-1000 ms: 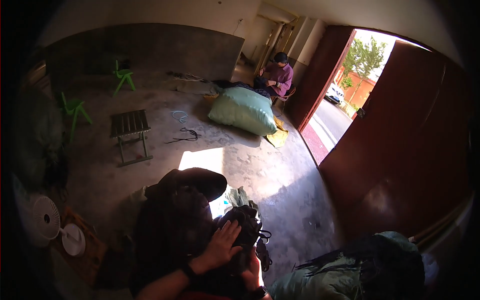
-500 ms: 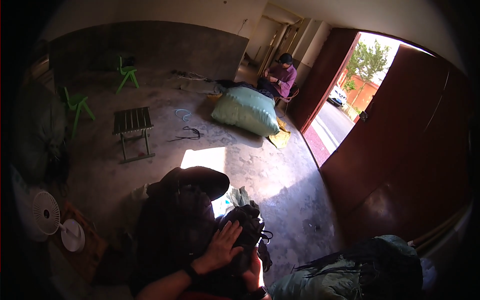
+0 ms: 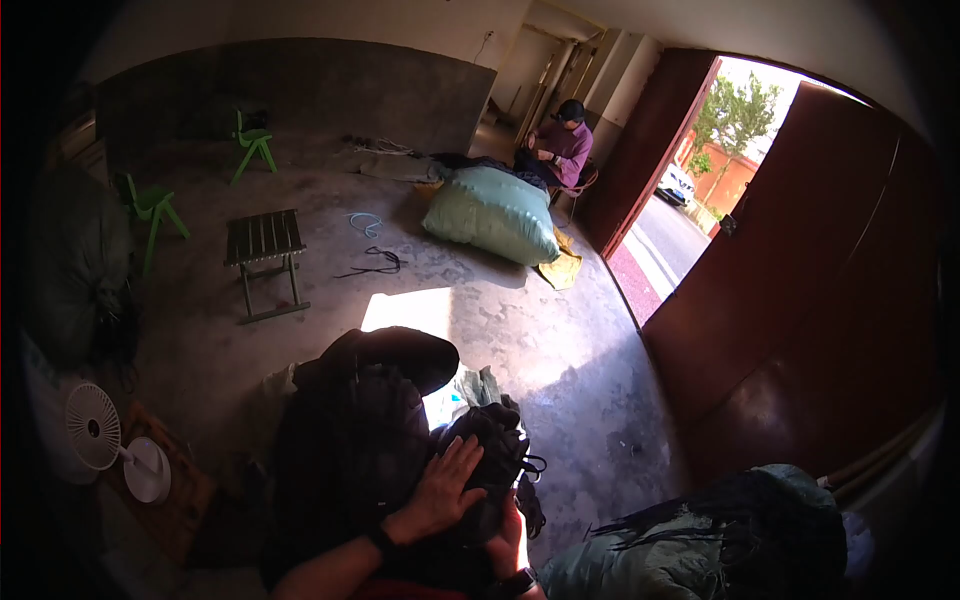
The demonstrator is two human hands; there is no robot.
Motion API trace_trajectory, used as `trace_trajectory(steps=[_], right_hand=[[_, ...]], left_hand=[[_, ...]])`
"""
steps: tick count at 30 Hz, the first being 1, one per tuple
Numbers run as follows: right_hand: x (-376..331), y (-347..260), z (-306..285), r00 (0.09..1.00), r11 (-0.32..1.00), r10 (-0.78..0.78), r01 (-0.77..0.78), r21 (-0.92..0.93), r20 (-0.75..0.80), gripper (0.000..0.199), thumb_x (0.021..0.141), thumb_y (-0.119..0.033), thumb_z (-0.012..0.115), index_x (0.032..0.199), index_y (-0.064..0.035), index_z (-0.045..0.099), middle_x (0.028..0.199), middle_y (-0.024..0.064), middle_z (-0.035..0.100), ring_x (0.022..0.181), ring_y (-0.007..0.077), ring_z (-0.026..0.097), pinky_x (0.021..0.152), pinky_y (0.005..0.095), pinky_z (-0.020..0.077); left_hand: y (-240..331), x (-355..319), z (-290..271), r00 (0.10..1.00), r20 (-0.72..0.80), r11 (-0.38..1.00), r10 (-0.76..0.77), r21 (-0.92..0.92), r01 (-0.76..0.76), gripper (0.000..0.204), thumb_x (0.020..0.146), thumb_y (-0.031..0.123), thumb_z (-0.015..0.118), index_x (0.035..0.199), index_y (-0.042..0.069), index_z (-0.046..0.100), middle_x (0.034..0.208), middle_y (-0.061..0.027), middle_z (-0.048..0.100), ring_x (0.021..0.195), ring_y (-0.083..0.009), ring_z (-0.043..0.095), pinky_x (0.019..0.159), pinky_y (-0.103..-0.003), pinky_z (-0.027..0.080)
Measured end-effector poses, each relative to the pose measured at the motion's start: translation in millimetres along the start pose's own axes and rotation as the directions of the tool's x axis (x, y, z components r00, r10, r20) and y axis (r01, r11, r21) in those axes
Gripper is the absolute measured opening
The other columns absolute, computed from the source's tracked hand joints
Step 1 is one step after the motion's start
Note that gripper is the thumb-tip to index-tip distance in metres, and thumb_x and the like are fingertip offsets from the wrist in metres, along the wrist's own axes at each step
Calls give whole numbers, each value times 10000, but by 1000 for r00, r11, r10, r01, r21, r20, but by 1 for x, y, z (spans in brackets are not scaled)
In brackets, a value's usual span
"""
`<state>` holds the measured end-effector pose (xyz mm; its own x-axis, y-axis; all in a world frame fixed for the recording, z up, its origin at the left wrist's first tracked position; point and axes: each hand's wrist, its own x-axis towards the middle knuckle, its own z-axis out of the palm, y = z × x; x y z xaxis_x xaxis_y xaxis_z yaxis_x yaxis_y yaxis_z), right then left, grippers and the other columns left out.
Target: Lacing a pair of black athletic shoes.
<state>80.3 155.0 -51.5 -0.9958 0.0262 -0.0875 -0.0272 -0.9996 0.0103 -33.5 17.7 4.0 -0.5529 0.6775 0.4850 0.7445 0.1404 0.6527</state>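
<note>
While the left hand (image 3: pixel 440 495) lay with its fingers outstretched on the looped black bundle (image 3: pixel 490 440), the right hand (image 3: pixel 508 535) rested against its near right side; whether those fingers pinched it, I could not tell. That bundle was at near centre, left of a frayed green sack (image 3: pixel 640 565). Blue marks on a white patch (image 3: pixel 438 410) beside it were too blurred to read. Near left stood a white fan (image 3: pixel 92 428); farther off, a slatted folding stool (image 3: pixel 265 238). Far right, a person in purple (image 3: pixel 570 152) sat beyond a plump pale-green bag (image 3: pixel 490 215).
</note>
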Motion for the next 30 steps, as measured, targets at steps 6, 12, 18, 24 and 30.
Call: trace_trajectory(steps=[6,12,18,24,30], right_hand=[[-1,0,2,999,1000,-21,20,-21,-35,527,948,-391,561,1342,-47,498,1305,139,578,1130,307,593,999,490,460],[-7,3,3,984,985,-75,48,-166,-161,452,962,-422,534,1256,-80,569,1153,108,658,1013,270,646,903,460,522],[-12,24,46,964,888,-190,88,-452,-185,438,995,-423,479,1259,-82,558,1151,81,653,989,239,648,864,365,543],[2,5,15,992,991,-62,49,-121,-107,435,961,-412,542,1181,-41,598,1121,143,665,1008,296,651,914,454,522],[4,4,10,982,993,-97,84,-86,-163,413,958,-396,552,1150,-37,618,1116,145,670,1010,299,651,927,470,511]], left_hand=[[-1,0,1,1000,-19,1000,10,-10,-10,680,905,348,601,1451,37,341,1540,-172,281,1420,-382,261,1104,-519,279],[1,-5,0,1000,-22,1000,15,-17,-16,691,904,336,604,1454,24,327,1542,-176,273,1424,-380,253,1105,-520,276],[-11,-6,8,997,-81,994,13,-106,-22,822,867,276,665,1486,-12,206,1549,-238,202,1432,-395,222,1139,-480,237],[-10,-1,1,985,-7,961,-173,-222,167,925,868,346,684,1495,-38,122,1541,-276,173,1451,-381,162,1179,-423,179],[-9,-1,1,987,-21,968,-162,-198,155,927,872,374,673,1498,-29,120,1539,-280,173,1448,-391,164,1177,-435,186]])
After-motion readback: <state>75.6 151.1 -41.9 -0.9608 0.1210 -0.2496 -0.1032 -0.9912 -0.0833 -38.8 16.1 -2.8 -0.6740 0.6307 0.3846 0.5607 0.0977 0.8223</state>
